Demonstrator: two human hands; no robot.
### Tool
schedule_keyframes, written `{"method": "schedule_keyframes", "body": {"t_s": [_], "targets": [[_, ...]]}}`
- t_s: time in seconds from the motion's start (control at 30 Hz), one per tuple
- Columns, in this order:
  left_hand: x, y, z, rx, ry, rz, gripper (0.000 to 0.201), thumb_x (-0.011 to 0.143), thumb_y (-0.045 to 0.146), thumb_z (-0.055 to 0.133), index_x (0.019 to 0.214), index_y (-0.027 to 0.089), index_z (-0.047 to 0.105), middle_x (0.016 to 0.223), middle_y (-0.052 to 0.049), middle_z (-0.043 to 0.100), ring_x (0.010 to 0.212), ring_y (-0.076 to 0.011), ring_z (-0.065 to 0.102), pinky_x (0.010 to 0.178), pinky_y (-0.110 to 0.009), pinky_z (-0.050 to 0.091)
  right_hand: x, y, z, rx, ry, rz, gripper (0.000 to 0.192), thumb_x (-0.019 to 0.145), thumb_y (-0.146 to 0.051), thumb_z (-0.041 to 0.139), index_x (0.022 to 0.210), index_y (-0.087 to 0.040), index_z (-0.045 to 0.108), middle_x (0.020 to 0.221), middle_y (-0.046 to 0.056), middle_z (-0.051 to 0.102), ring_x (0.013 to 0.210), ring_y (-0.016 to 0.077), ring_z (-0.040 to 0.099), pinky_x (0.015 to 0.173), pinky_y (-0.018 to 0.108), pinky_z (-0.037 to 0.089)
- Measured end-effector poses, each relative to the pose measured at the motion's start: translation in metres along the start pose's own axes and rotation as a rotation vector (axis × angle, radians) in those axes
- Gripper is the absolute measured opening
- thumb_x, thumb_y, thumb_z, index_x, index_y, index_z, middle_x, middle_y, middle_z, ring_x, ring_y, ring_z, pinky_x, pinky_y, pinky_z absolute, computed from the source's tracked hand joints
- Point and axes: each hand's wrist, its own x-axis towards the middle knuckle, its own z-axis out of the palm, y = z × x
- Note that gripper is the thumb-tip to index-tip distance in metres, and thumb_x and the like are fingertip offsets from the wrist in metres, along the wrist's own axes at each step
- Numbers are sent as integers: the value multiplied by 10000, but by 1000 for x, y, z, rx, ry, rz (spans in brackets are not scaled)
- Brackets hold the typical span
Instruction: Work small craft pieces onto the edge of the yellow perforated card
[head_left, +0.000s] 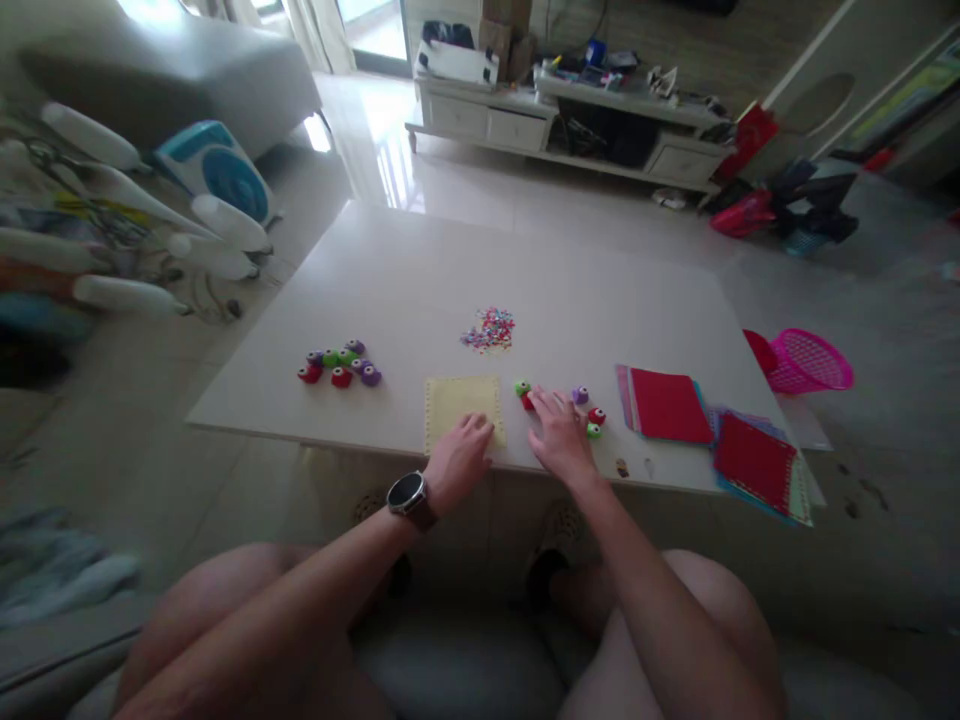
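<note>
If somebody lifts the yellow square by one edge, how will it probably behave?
The yellow square looks thin and lies flat, so it would probably sag rather than stay stiff. It seems light for its area, as hardly any thickness shows at its edges. With the left hand over its near right part, that side may be held down.

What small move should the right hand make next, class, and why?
Probably pinch the red figure: the right hand already reaches among the small eyed figures, its fingertips close to that one, while the left hand lies on the pale yellow sheet, perhaps steadying it.
</note>
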Motion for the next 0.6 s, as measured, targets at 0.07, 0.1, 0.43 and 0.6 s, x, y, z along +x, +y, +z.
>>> {"method": "schedule_keyframes", "body": {"t_s": [0.07,0.1,0.43,0.6], "targets": [[-2,0,0,1,-5,8,281,866,123,669,1132,173,594,1336,-124,599,1285,-277,518,1052,-408,526,0,-1,1,13,-1,-13,580,907,-163,581,1484,-203,533,1545,104,541,1429,336,397,1085,546,360],[-3,1,-1,0,-9,10,277,865,106,656,1126,176,597,1328,-120,606,1274,-275,524,1035,-401,534,0,-1,1,27,2,-22,529,909,-158,582,1435,-209,569,1498,107,583,1399,331,431,1068,533,373],[-7,4,-2,-8,-43,33,232,902,52,549,1048,195,657,1234,-93,667,1186,-246,574,935,-353,547,-2,-9,6,162,-81,27,74,924,-169,640,984,-205,618,1002,64,666,931,226,621,825,331,462],[-5,0,-2,-22,-36,24,195,970,109,508,890,195,664,1073,-90,675,1076,-235,586,868,-336,534,-1,-11,9,166,-95,65,98,904,-186,677,983,-203,621,986,59,665,882,214,629,787,319,461]]}}
